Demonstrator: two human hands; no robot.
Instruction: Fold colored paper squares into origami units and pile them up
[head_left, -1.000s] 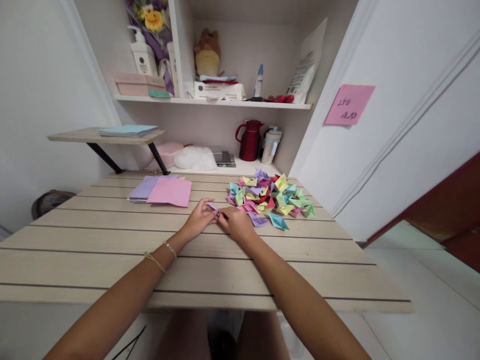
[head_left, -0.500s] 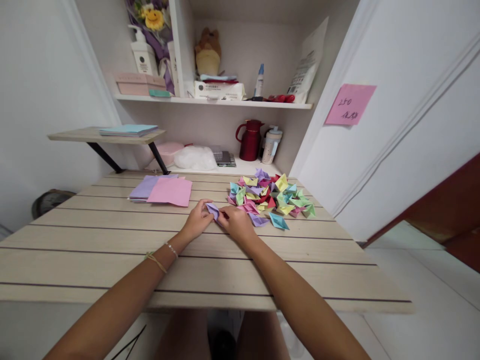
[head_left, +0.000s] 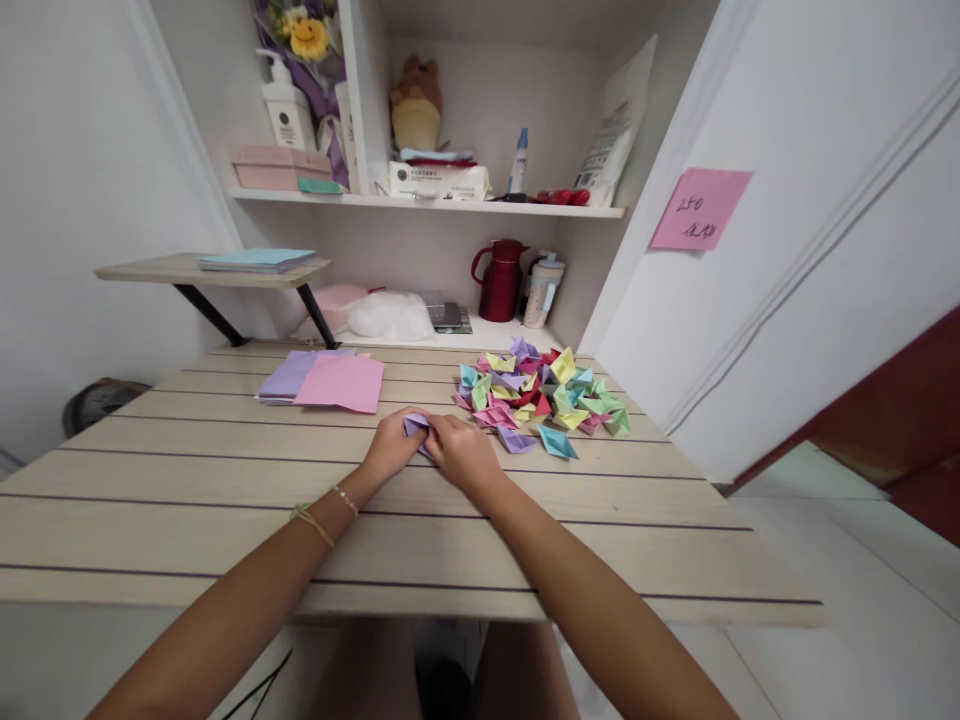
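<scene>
Between my two hands is a small folded piece of purple paper (head_left: 415,425), partly covered by my fingers. My left hand (head_left: 392,446) grips its left side, fingers curled around it. From the right, my right hand (head_left: 459,450) pinches the paper's other edge, its fingertips close to the left thumb. Just beyond my right hand lies a heap of folded paper boats (head_left: 525,385) in purple, yellow, green, blue, pink and red. A purple boat (head_left: 516,441) and a blue boat (head_left: 558,442) rest at the heap's near edge.
Pink paper sheets (head_left: 341,383) and purple sheets (head_left: 289,377) lie at the table's back left. Above them, a small raised shelf (head_left: 150,268) bears blue paper (head_left: 259,260). A red jug (head_left: 501,282) and a pale tumbler (head_left: 543,292) stand behind the slatted table (head_left: 450,545).
Both hands have drawn closer together, and the purple paper has turned and shifted slightly left and down. More of it is now covered by my fingers.
</scene>
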